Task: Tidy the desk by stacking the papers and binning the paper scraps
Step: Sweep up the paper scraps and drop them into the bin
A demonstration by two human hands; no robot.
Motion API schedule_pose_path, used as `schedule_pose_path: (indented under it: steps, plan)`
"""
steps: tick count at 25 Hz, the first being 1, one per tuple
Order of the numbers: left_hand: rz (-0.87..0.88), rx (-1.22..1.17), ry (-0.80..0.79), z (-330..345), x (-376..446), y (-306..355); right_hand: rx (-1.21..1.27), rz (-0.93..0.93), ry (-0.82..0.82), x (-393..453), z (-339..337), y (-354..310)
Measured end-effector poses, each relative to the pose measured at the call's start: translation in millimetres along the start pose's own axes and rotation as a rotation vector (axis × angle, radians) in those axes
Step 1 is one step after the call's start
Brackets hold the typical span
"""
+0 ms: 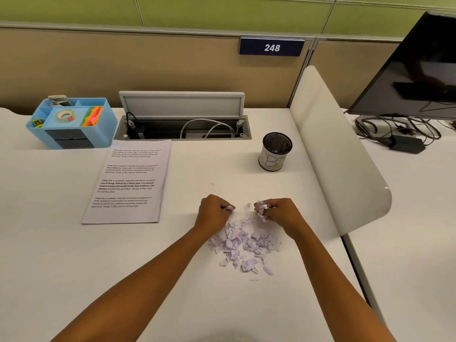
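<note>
A pile of small torn paper scraps lies on the white desk in front of me. My left hand rests at the pile's far left edge, its fingers closed on a few scraps. At the far right edge, my right hand grips a bunch of scraps that stick out past the fingers. A neat stack of printed papers lies to the left of my hands. A black mesh cup with a white label, serving as the bin, stands upright beyond my right hand.
A blue desk organiser with tape and sticky notes sits at the back left. An open cable hatch lies behind the papers. A curved white divider bounds the desk on the right; a monitor and cables stand beyond it.
</note>
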State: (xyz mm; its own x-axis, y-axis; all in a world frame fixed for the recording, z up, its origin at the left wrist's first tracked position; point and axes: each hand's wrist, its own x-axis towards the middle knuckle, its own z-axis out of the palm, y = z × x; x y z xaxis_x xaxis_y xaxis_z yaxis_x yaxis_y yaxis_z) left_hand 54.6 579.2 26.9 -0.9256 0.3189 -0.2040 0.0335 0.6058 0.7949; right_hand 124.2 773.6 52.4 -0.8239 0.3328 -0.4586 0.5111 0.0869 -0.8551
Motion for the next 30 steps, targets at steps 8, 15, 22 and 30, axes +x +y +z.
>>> schedule_pose_path:
  steps: [8,15,22,30]
  plan:
    - [-0.319,-0.572,-0.095,-15.6,26.8,12.6,0.246,0.113,-0.138,22.8,-25.5,-45.5]
    - [-0.305,-0.7,-0.194,-20.3,46.4,29.8,0.149,-0.025,0.109,82.2,-65.1,-125.2]
    - [-0.327,-0.721,-0.243,-26.0,73.0,79.3,-0.641,0.011,0.334,131.0,-60.9,-154.4]
    - [-0.29,-0.62,-0.231,-24.2,140.6,151.3,-0.123,0.063,0.202,144.1,-75.8,-152.5]
